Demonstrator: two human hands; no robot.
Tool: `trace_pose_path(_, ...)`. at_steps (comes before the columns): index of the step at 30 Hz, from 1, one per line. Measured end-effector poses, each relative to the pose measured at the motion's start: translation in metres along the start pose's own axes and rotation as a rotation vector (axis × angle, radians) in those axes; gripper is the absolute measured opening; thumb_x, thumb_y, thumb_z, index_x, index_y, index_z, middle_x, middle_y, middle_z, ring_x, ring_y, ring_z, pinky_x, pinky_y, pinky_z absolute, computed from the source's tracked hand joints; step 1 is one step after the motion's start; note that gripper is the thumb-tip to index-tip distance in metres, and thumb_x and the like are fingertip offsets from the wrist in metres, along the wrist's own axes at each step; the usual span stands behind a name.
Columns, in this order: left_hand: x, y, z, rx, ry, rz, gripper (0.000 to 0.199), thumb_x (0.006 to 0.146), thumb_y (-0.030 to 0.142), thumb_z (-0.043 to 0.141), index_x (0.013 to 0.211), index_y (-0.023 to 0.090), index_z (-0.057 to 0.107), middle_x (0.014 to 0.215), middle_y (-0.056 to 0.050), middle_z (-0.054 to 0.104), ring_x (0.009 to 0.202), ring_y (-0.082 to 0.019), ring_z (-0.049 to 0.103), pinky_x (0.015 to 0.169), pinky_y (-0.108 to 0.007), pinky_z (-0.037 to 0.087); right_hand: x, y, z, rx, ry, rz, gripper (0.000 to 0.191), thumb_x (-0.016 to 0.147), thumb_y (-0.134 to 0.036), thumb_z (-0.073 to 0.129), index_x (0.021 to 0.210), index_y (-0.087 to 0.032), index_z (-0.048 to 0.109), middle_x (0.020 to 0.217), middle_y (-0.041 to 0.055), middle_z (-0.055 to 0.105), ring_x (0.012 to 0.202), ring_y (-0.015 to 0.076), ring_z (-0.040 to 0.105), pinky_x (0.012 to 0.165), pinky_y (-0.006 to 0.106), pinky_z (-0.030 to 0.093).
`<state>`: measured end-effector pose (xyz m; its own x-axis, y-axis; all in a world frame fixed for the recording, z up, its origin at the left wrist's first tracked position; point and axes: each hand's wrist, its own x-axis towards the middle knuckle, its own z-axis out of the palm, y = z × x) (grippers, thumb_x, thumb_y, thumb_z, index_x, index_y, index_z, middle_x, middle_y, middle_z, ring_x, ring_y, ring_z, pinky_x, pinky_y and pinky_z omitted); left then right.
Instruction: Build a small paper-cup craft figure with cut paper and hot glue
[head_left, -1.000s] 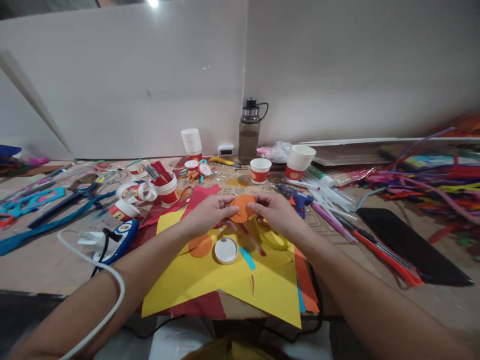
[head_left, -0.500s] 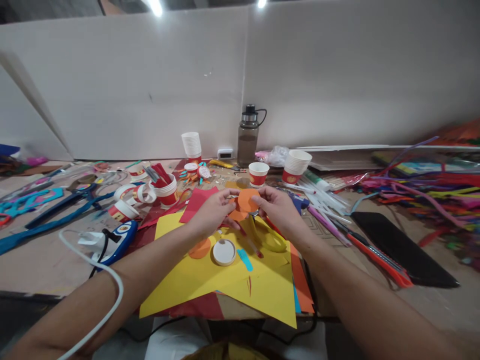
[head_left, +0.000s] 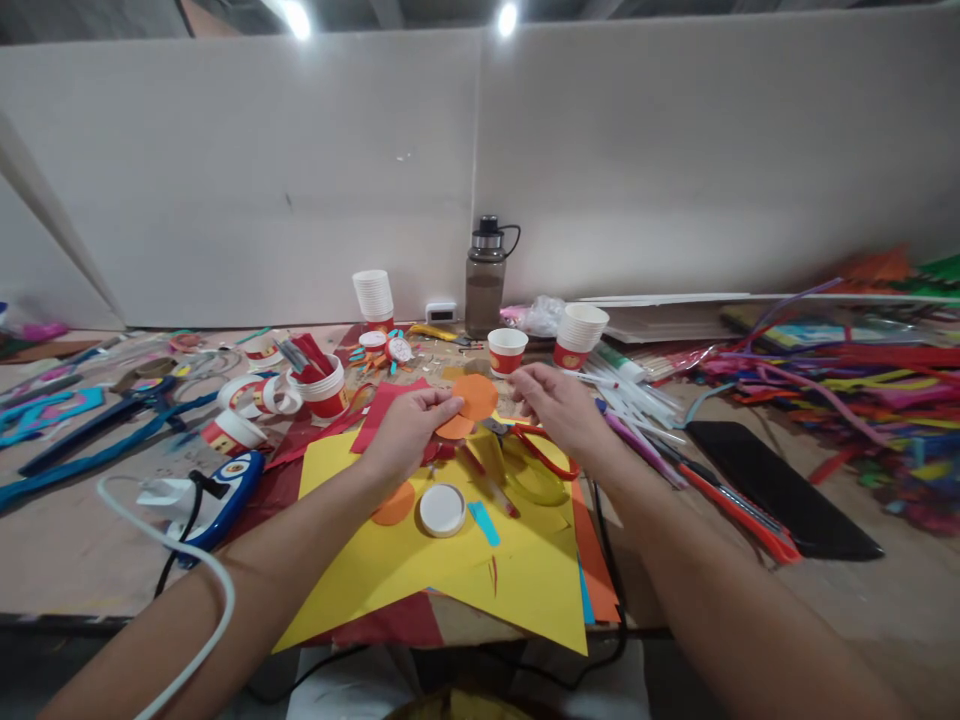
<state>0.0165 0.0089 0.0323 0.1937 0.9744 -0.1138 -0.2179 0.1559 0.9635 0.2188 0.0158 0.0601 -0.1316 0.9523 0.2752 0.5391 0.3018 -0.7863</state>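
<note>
Between thumb and fingers my left hand (head_left: 411, 428) pinches orange paper discs (head_left: 477, 397), one overlapping another, above the yellow paper (head_left: 360, 575). To the right of the discs is my right hand (head_left: 553, 402), apart from them, its fingertips drawn together; whether anything small is between them is hidden. Red-handled scissors (head_left: 546, 450) lie just below it. On the yellow paper rest a white round lid (head_left: 442, 510), another orange disc (head_left: 394, 503) and a blue scrap (head_left: 484, 523). Red paper (head_left: 382, 405) lies behind my left hand.
Paper cups (head_left: 508, 350) and a water bottle (head_left: 485, 285) stand at the back. A cup of red strips (head_left: 319, 385) and a blue glue gun (head_left: 232, 500) are on the left. To the right lie a red cutter (head_left: 742, 505), a black phone (head_left: 780, 490) and pipe cleaners (head_left: 885, 400).
My right hand has let go of the orange discs and moved right and slightly up. My left hand still holds them. The view has shifted a little.
</note>
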Motion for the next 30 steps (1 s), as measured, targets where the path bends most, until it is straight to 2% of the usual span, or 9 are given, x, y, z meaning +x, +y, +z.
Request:
trace_pose_path(2, 0.002, 0.0, -0.006, 0.076, 0.066, 0.096, 0.025, 0.072, 0.037, 0.075, 0.08, 0.014, 0.066, 0.073, -0.003, 0.067, 0.062, -0.012, 0.063, 0.061, -0.024, 0.052, 0.002, 0.002, -0.016, -0.392, 0.06, 0.007, 0.036, 0.092, -0.047, 0.044, 0.091, -0.018, 0.065, 0.087, 0.0084, 0.068, 0.078, 0.0206, 0.062, 0.069, 0.032, 0.044)
trace_pose_path(4, 0.002, 0.002, -0.01, 0.242, 0.161, 0.229, 0.024, 0.072, 0.038, 0.074, 0.076, 0.015, 0.068, 0.075, -0.003, 0.068, 0.07, -0.013, 0.063, 0.069, -0.024, 0.05, 0.004, 0.007, -0.028, -0.74, 0.098, 0.126, 0.035, 0.091, -0.044, 0.048, 0.091, -0.014, 0.067, 0.094, 0.0163, 0.07, 0.088, 0.0279, 0.065, 0.074, 0.037, 0.044)
trace_pose_path(8, -0.004, 0.011, -0.015, 0.584, 0.29, 0.505, 0.017, 0.076, 0.035, 0.069, 0.077, 0.019, 0.072, 0.08, -0.003, 0.07, 0.078, -0.016, 0.062, 0.078, -0.026, 0.045, 0.002, 0.018, -0.038, -0.999, -0.02, 0.418, 0.047, 0.09, -0.049, 0.047, 0.098, -0.008, 0.069, 0.101, 0.0258, 0.069, 0.099, 0.0356, 0.065, 0.077, 0.041, 0.047)
trace_pose_path(12, -0.007, 0.015, -0.02, 0.658, 0.287, 0.684, 0.014, 0.08, 0.033, 0.066, 0.084, 0.022, 0.073, 0.085, -0.003, 0.072, 0.081, -0.018, 0.063, 0.079, -0.027, 0.046, 0.002, 0.03, -0.033, -0.962, -0.074, 0.493, 0.053, 0.085, -0.052, 0.054, 0.105, -0.004, 0.066, 0.105, 0.0297, 0.067, 0.101, 0.0383, 0.066, 0.079, 0.043, 0.048)
trace_pose_path(17, -0.008, 0.015, -0.027, 0.789, 0.225, 0.798, 0.017, 0.085, 0.032, 0.061, 0.092, 0.023, 0.073, 0.091, -0.006, 0.073, 0.085, -0.018, 0.063, 0.085, -0.03, 0.046, 0.005, 0.051, -0.031, -0.849, 0.01, 0.516, 0.052, 0.076, -0.037, 0.067, 0.113, -0.002, 0.06, 0.104, 0.0279, 0.067, 0.099, 0.0347, 0.067, 0.077, 0.037, 0.049)
trace_pose_path(20, -0.008, 0.015, -0.028, 0.808, 0.194, 0.818, 0.016, 0.083, 0.031, 0.062, 0.092, 0.024, 0.074, 0.092, -0.006, 0.072, 0.088, -0.019, 0.063, 0.088, -0.031, 0.045, 0.007, 0.061, -0.035, -0.767, 0.051, 0.542, 0.052, 0.07, -0.035, 0.069, 0.11, -0.002, 0.061, 0.098, 0.0251, 0.069, 0.09, 0.0318, 0.068, 0.066, 0.032, 0.048)
trace_pose_path(23, -0.006, 0.016, -0.027, 0.786, 0.209, 0.784, 0.014, 0.081, 0.032, 0.064, 0.089, 0.025, 0.074, 0.09, -0.006, 0.072, 0.088, -0.02, 0.063, 0.088, -0.032, 0.045, 0.01, 0.067, -0.039, -0.644, 0.071, 0.558, 0.036, 0.067, -0.038, 0.069, 0.087, -0.008, 0.068, 0.078, 0.017, 0.071, 0.07, 0.0252, 0.067, 0.051, 0.028, 0.042)
trace_pose_path(26, -0.003, 0.018, -0.027, 0.768, 0.264, 0.686, 0.016, 0.08, 0.036, 0.064, 0.083, 0.022, 0.073, 0.083, -0.005, 0.072, 0.08, -0.019, 0.063, 0.081, -0.031, 0.046, 0.012, 0.07, -0.039, -0.529, 0.093, 0.561, 0.023, 0.067, -0.036, 0.067, 0.063, -0.014, 0.065, 0.06, 0.0096, 0.066, 0.054, 0.0186, 0.06, 0.044, 0.026, 0.036)
trace_pose_path(30, 0.003, 0.018, -0.029, 0.652, 0.269, 0.505, 0.024, 0.079, 0.041, 0.065, 0.077, 0.018, 0.071, 0.076, -0.003, 0.07, 0.072, -0.016, 0.06, 0.073, -0.027, 0.044, 0.011, 0.065, -0.036, -0.398, 0.158, 0.556, 0.016, 0.066, -0.03, 0.065, 0.068, -0.014, 0.066, 0.062, 0.0059, 0.065, 0.054, 0.0166, 0.059, 0.047, 0.025, 0.038)
